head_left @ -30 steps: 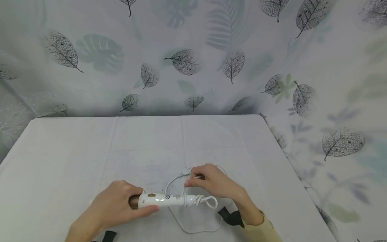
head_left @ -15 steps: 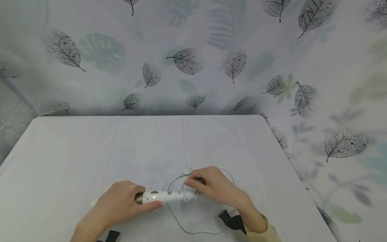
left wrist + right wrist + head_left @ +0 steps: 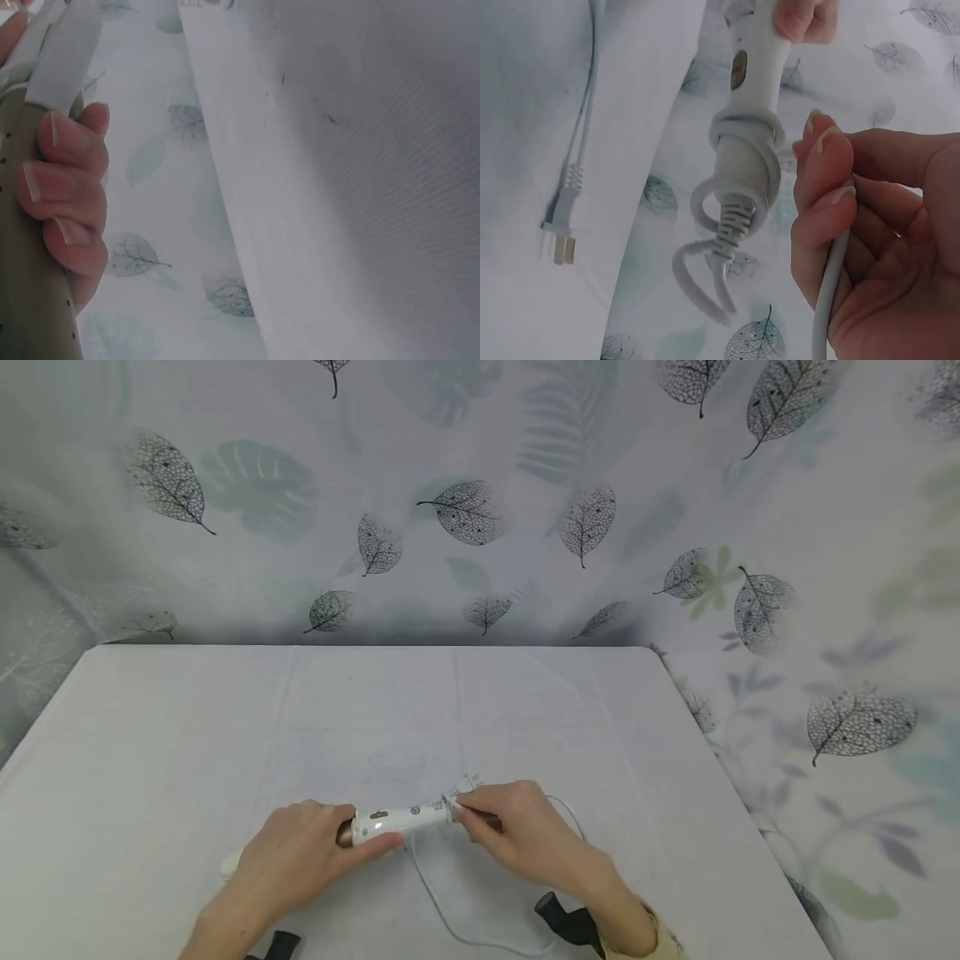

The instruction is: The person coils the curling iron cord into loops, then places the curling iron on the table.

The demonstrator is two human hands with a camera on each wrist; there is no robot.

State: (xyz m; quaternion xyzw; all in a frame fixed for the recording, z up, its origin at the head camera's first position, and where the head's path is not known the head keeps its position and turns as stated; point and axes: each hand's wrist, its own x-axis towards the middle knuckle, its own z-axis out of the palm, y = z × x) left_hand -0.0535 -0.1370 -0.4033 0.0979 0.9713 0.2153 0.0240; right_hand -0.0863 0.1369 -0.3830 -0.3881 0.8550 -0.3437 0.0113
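Note:
My left hand (image 3: 300, 847) grips a curling iron by its gold-brown barrel (image 3: 34, 247), which is dotted with small holes. The white handle (image 3: 405, 818) points right, its end angled slightly toward the far side. In the right wrist view, a few turns of white cord (image 3: 739, 124) wrap the handle's end, and a small loop hangs below. My right hand (image 3: 532, 831) holds a stretch of the cord (image 3: 829, 292) in curled fingers, just beside the handle's end. That wrapped end is largely hidden by the right hand in the head view.
The cord's two-pin plug (image 3: 564, 225) lies on the white table (image 3: 360, 710), just beyond the handle. More cord (image 3: 442, 914) curves over the table on the near side. A leaf-patterned curtain (image 3: 465, 568) hangs behind and to the right.
The curling iron has risen and tilted, its handle end swinging away from me. My right hand has moved slightly nearer me, now covering the wrapped end that showed earlier.

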